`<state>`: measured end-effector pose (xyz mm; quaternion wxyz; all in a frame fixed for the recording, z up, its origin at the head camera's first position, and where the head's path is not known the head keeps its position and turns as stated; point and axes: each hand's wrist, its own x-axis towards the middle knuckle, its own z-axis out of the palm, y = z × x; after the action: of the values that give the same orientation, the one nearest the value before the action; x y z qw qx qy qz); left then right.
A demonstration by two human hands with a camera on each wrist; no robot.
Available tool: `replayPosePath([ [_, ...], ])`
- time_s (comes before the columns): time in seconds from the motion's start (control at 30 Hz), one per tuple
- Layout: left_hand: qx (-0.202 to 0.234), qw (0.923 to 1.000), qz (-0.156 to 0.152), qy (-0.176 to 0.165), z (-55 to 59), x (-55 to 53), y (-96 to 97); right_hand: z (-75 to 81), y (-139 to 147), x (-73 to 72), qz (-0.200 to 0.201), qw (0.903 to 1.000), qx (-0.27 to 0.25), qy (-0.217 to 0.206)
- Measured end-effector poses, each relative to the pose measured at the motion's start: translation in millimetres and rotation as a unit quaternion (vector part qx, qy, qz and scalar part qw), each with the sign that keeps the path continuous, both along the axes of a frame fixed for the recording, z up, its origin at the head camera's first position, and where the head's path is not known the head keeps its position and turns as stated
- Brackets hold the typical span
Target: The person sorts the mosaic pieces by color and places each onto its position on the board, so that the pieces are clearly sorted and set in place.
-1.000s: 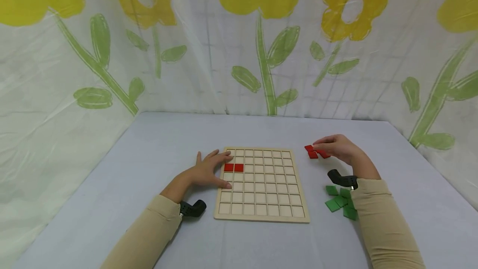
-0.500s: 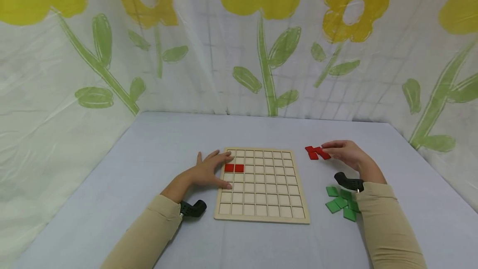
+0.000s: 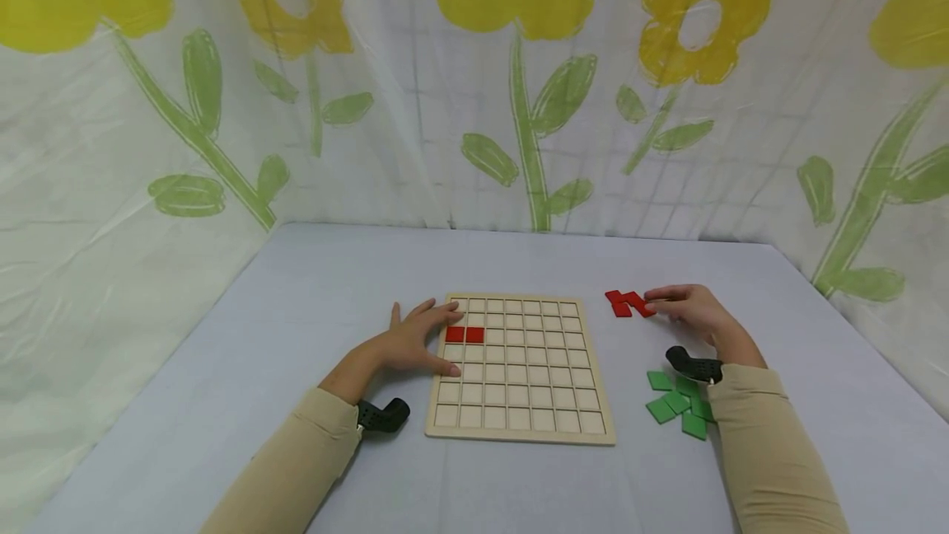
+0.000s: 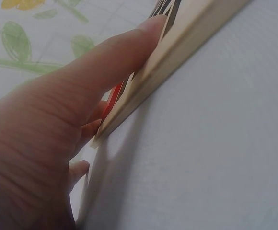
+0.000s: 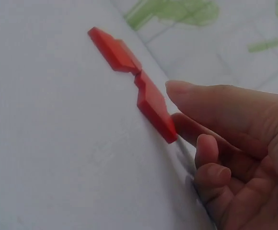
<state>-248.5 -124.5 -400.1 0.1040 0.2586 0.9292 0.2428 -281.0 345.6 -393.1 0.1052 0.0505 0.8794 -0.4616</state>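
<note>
My left hand (image 3: 408,340) rests with spread fingers on the left edge of a wooden grid board (image 3: 519,437). Two red square tiles (image 3: 474,334) lie side by side in its third row from the back, at the left. In the left wrist view the thumb lies over the board's rim (image 4: 151,79). My right hand (image 3: 697,313) is at the right end of a small group of red tiles (image 3: 621,311). In the right wrist view its thumb is apart from the nearest red tile (image 5: 156,108), and a forefinger is at that tile's end, perhaps touching it.
Several green square tiles (image 3: 694,425) lie loosely near the right forearm, partly hidden by the sleeve. A white-covered table (image 3: 334,270) carries everything. Behind it hangs a flower-printed curtain (image 3: 415,147). Each wrist wears a black camera mount.
My right hand has drawn back a little to the right and toward me, uncovering more of the red tiles. The left hand and board have stayed in place.
</note>
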Motion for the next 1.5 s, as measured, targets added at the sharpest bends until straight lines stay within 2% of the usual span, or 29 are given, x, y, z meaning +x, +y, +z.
replayPosePath([
  [0.2,0.0,1.0,0.0,0.001,-1.5,0.0,-0.7,-5.0,-2.5,1.5,0.012,0.9987,0.045,0.022],
  [0.67,0.009,0.9999,0.001,-0.005,1.2,1.6,0.0,-7.4,-1.7,1.1,0.018,0.9968,0.073,0.028],
  [1.0,0.003,1.0,0.003,-0.003,1.4,1.1,-0.2,-4.5,-2.0,3.5,0.026,0.9971,0.057,0.043],
  [1.5,-0.002,1.0,0.005,-0.003,1.0,1.4,-0.6,-9.0,1.9,3.4,0.04,0.9959,0.041,0.07],
])
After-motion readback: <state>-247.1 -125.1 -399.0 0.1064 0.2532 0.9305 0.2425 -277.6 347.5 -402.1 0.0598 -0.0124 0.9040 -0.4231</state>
